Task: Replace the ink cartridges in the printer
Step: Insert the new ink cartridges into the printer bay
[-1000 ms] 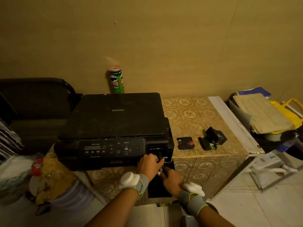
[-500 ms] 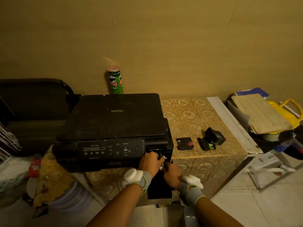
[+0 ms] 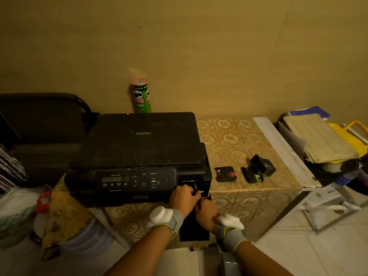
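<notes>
- Fingers (image 3: 196,194) of the left hand (image 3: 184,198) curl at the open ink bay (image 3: 194,185) on the printer (image 3: 139,156), front right corner; whether they pinch a cartridge I cannot tell.
- Right hand (image 3: 207,213), just below, is blurred, its fingers bent under and hidden; its grip is also unclear.
- Three cartridges lie on the desk (image 3: 231,136) right of the printer: one with a red label (image 3: 225,174), then a touching pair (image 3: 258,169).
- Judging by these, the swap seems midway; the bay's slots are too dark to count.
</notes>
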`<state>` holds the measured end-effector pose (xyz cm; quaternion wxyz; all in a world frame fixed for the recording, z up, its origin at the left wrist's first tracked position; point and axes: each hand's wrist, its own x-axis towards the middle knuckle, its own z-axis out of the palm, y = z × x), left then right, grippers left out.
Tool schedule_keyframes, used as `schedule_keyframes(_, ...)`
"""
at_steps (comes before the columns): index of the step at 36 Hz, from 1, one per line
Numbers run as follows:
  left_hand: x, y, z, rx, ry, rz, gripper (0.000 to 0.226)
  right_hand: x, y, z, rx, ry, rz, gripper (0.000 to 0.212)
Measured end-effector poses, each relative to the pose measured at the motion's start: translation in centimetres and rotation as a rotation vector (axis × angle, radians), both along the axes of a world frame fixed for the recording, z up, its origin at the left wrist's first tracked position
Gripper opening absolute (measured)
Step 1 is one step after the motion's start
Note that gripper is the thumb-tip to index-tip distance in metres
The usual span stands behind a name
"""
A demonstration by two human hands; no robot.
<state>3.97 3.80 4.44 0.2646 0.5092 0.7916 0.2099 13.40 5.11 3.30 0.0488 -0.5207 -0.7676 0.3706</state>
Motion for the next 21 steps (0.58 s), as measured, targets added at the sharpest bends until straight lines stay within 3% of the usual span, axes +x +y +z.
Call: schedule_keyframes(21, 0.29, -0.4, 0.02, 0.029, 0.024, 0.012, 0.051, 0.5, 0.22, 0.54, 0.019, -0.042, 0.074, 0.032)
